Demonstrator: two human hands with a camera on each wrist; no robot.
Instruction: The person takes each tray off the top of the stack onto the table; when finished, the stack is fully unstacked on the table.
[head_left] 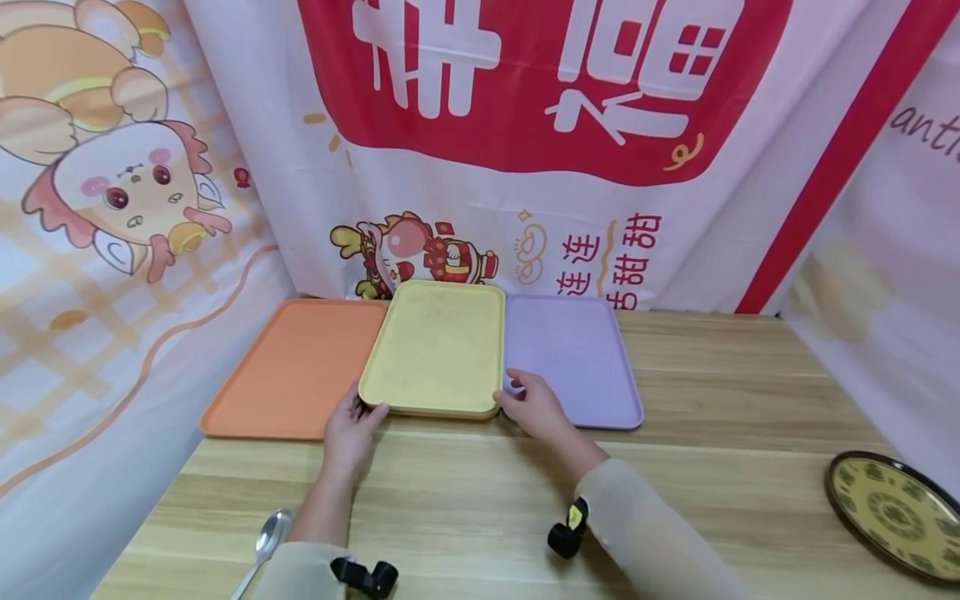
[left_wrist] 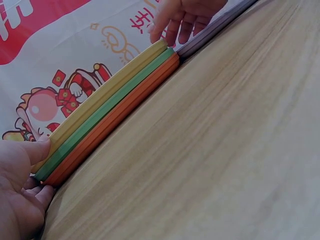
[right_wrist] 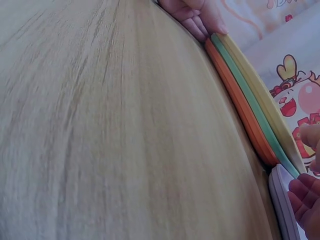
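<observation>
A rectangular yellow plastic tray [head_left: 438, 348] lies in the middle of a row of trays at the back of the pale wooden surface [head_left: 480, 500], its long axis running away from the person toward the printed cloth backdrop [head_left: 525, 150]. The wrist views show it as the top of a stack: under it sits a green tray [left_wrist: 107, 117], and under that an orange tray [left_wrist: 117, 127].

The left hand [head_left: 351, 425] is at the stack's near left corner, thumb on the yellow rim and fingers curled under the edge, so its grip pinches the corner. The right hand [head_left: 534, 407] is at the near right corner, thumb against the yellow tray's edge; its fingers rest spread on the flat lilac plastic tray [head_left: 573, 358] just beside. Whether this grip pinches the corner cannot be told.

A second flat orange tray [head_left: 296, 371] lies to the left, partly under the stack. A metal spoon [head_left: 264, 542] lies near the left forearm, and a round dark patterned plate [head_left: 896, 512] sits well apart at the right edge.
</observation>
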